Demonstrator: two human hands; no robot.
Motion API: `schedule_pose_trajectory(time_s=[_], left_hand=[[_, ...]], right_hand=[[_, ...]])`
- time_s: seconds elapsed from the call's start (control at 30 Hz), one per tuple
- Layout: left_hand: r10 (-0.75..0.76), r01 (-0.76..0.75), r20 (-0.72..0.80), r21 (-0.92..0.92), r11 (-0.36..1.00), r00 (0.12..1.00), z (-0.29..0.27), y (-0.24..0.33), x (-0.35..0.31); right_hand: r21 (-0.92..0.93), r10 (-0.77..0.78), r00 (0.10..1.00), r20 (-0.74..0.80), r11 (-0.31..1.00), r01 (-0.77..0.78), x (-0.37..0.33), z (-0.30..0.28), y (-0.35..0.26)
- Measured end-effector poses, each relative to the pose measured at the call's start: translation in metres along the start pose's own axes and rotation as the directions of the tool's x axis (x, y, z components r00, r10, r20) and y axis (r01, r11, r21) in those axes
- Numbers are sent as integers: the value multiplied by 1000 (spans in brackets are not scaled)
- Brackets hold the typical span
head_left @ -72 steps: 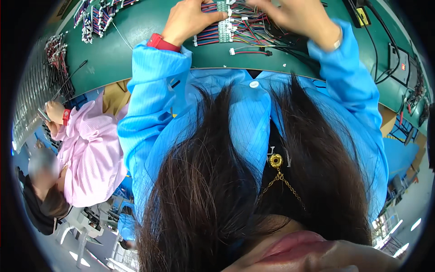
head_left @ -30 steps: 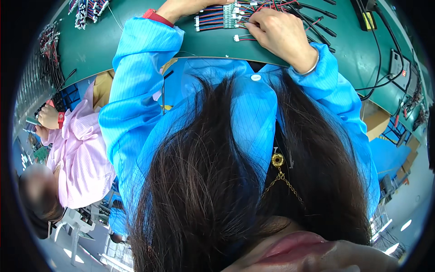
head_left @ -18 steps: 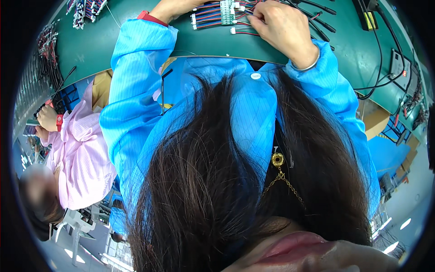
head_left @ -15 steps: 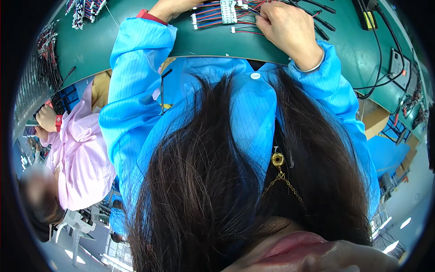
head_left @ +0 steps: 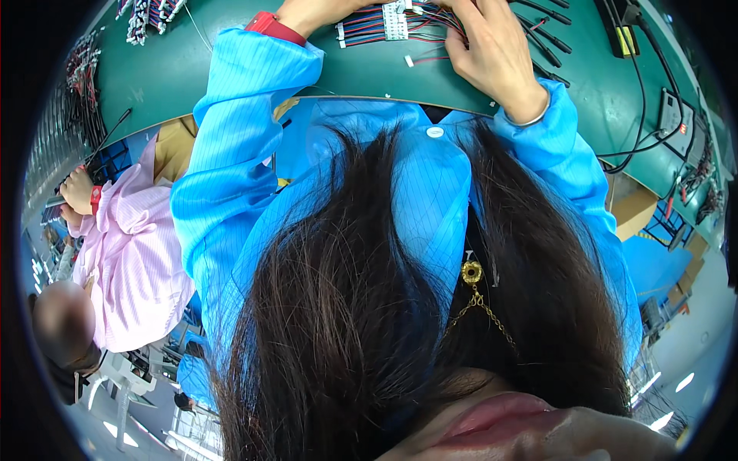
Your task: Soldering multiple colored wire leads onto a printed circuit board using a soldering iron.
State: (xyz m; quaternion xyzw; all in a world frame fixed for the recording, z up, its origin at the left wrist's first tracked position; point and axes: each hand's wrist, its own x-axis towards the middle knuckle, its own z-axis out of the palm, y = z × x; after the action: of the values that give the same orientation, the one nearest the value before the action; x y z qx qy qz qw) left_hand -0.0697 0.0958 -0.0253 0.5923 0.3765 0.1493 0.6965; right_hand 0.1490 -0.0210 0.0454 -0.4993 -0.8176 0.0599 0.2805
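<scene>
At the top of the view, a row of thin coloured wires (head_left: 365,29) with white end connectors lies on the green table. A white multi-slot connector block (head_left: 396,21) sits across these wires. My left hand (head_left: 327,11) reaches in from the left beside the block; its fingertips run out of the view at the upper edge. My right hand (head_left: 492,58) is on the right end of the wires, which pass between its thumb and bent fingers. The tips of its fingers are cut off too. A loose red-and-black lead (head_left: 419,60) with a small white plug lies just below the wires.
Black cable ends (head_left: 550,50) lie right of my right hand. Further right are a black-and-yellow device (head_left: 624,38), black cords and a grey box with a display (head_left: 678,127). Wire bundles (head_left: 146,21) lie at the far left. A person in pink (head_left: 138,261) works at the left.
My right hand has gone from a closed fist to fingers stretched more upward along the wires. My left hand, the wires and the block have shifted slightly right and up in the view.
</scene>
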Motion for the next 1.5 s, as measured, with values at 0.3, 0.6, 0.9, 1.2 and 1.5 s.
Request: schedule_pose_trajectory(time_s=[0.3, 0.6, 0.9, 1.2, 1.5], left_hand=[[52, 119, -251, 620, 776, 966, 24, 54, -29], [307, 138, -316, 863, 487, 898, 32, 63, -37], [126, -142, -124, -130, 981, 984, 15, -14, -12], [-27, 329, -446, 616, 715, 894, 36, 60, -36], [24, 329, -461, 668, 668, 887, 40, 70, -36]], right_hand=[[352, -32, 922, 385, 929, -115, 11, 22, 17], [383, -68, 863, 501, 911, -150, 20, 31, 29], [478, -404, 836, 372, 855, 201, 11, 16, 55], [2, -311, 944, 110, 950, 313, 10, 32, 41], [6, -13, 816, 577, 1000, 11, 24, 5, 44]])
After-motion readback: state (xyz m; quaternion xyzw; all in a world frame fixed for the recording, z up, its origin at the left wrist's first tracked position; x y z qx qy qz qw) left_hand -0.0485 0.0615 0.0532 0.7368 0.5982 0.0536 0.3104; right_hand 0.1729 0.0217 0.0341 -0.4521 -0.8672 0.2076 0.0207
